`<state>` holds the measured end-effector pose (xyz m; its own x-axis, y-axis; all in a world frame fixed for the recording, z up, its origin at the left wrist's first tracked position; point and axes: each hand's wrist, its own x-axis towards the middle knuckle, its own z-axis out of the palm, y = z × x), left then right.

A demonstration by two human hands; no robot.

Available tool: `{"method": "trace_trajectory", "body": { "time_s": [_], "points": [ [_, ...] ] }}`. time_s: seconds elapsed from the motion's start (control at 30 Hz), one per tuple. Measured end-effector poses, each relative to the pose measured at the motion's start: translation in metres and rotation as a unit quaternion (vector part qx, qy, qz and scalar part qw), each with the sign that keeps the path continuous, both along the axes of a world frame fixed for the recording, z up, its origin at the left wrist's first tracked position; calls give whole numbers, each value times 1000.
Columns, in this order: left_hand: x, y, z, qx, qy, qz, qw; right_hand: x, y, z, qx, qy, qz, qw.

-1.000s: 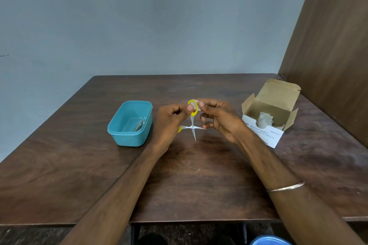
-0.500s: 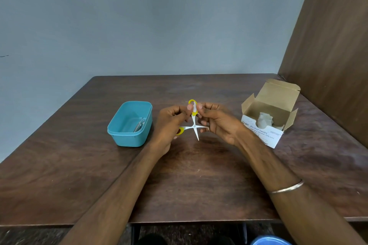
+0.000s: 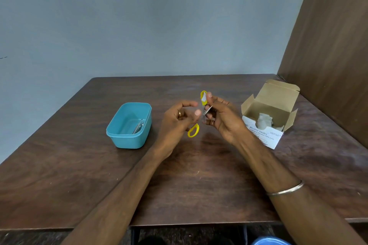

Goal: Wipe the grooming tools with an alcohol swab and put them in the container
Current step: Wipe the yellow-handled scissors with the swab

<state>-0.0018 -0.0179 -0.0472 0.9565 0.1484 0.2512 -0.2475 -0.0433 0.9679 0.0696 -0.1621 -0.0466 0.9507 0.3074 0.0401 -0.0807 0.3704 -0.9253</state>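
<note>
Two hands were on the scissors [image 3: 202,114] above the surface: our right hand [image 3: 223,118] had slid its swab-pinching grip up to the top ring, our left hand [image 3: 179,119] steadying them, container [image 3: 129,125] waiting.

Small scissors [image 3: 201,114] with yellow loop handles are held open above the middle of the frame, one loop up, the other lower left. A white swab [image 3: 204,98] sits at the upper loop. Left of centre stands a teal plastic container [image 3: 129,137], open-topped, with a metal tool [image 3: 138,127] lying inside.
</note>
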Motion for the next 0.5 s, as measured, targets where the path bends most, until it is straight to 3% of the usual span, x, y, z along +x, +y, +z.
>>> {"method": "trace_trajectory", "body": {
  "time_s": [0.2,0.33,0.5],
  "points": [
    [-7,-6,1,75,-28,-39,996,-2,1,0,0,15,-41,999],
    [-8,-5,4,54,-32,-66,996,-2,3,0,5,28,-58,998],
    [-7,-8,-3,163,-54,-14,985,-2,5,-6,-41,15,-82,996]
  ]
}}
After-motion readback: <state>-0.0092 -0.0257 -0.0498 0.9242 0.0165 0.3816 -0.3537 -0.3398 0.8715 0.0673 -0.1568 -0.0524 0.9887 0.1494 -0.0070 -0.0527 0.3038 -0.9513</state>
